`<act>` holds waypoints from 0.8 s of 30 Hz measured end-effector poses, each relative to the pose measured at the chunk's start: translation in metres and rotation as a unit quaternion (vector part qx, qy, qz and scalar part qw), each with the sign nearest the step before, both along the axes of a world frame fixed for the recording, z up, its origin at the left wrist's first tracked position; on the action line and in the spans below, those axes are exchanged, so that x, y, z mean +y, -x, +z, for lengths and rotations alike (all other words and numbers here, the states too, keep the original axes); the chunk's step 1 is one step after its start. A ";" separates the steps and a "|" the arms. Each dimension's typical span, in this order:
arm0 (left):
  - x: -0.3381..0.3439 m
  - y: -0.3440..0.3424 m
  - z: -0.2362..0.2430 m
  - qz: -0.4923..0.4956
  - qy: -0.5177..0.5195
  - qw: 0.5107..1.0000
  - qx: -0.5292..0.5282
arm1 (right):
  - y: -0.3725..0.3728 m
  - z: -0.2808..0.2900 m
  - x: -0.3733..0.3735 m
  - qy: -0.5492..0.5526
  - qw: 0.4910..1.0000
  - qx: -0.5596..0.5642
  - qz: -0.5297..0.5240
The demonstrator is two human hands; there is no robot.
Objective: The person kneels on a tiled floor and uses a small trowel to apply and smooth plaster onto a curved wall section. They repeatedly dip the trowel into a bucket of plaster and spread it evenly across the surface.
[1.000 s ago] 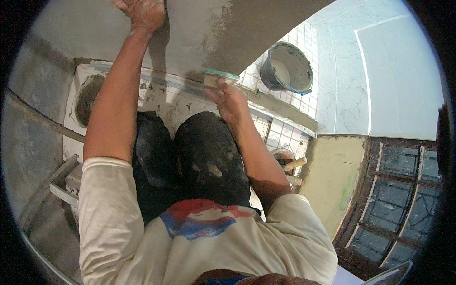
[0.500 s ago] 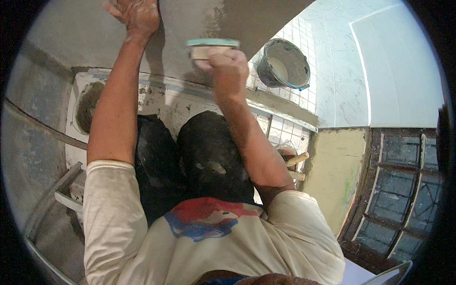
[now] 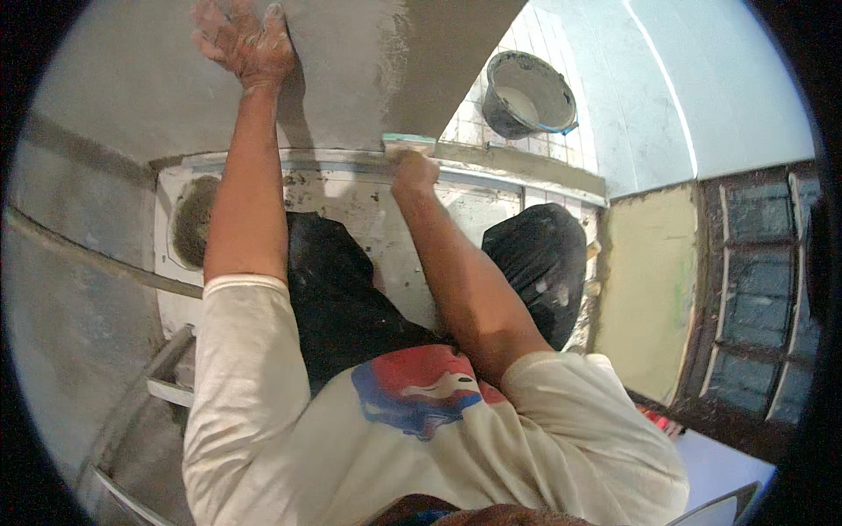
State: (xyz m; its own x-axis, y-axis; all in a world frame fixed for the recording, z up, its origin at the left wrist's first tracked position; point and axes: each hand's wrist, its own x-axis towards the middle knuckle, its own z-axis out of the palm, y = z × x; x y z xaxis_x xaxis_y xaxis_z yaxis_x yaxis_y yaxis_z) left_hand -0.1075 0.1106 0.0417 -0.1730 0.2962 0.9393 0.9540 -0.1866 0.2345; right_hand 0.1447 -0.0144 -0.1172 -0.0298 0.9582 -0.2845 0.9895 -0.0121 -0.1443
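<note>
My left hand (image 3: 250,44) lies against the grey plastered wall (image 3: 342,70) at the upper left, fingers spread and dusted with pale plaster, nothing in it. In my right hand (image 3: 415,174) is a plastering float (image 3: 410,141) with a pale green edge. The float is at the foot of the wall, beside the narrow ledge (image 3: 517,167). Above it the wall shows a darker, damp-looking band (image 3: 438,61). My fist hides most of the float's handle.
A black bucket (image 3: 504,120) with grey mix inside stands on white tiles, upper right. A round mortar pan (image 3: 195,223) is left of my legs. A hose-like line (image 3: 96,254) crosses the left. A dark-framed window (image 3: 759,289) is at right.
My right hand has brought the float down from the wall face to its foot. My right knee has swung out to the right. The left hand stays at the wall.
</note>
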 end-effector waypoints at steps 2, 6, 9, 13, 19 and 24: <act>0.010 0.013 -0.002 -0.027 -0.026 0.999 0.026 | -0.011 -0.069 0.024 -0.055 0.998 -0.001 -0.006; -0.004 -0.010 0.002 -0.083 0.018 0.996 -0.021 | -0.030 -0.168 0.061 -0.203 0.965 0.127 -0.107; 0.000 -0.031 0.000 -0.130 -0.002 0.991 -0.033 | -0.058 -0.188 0.079 -0.332 0.808 0.433 -0.224; -0.008 0.008 0.001 -0.066 0.050 0.996 0.013 | 0.008 -0.019 0.054 -0.222 0.507 0.731 -0.400; -0.006 -0.007 0.002 -0.080 0.075 0.994 -0.012 | 0.050 0.076 0.030 -0.385 0.619 0.646 -0.226; -0.011 -0.008 0.007 -0.077 0.092 0.993 -0.015 | 0.061 0.028 0.011 -0.381 0.685 0.545 -0.298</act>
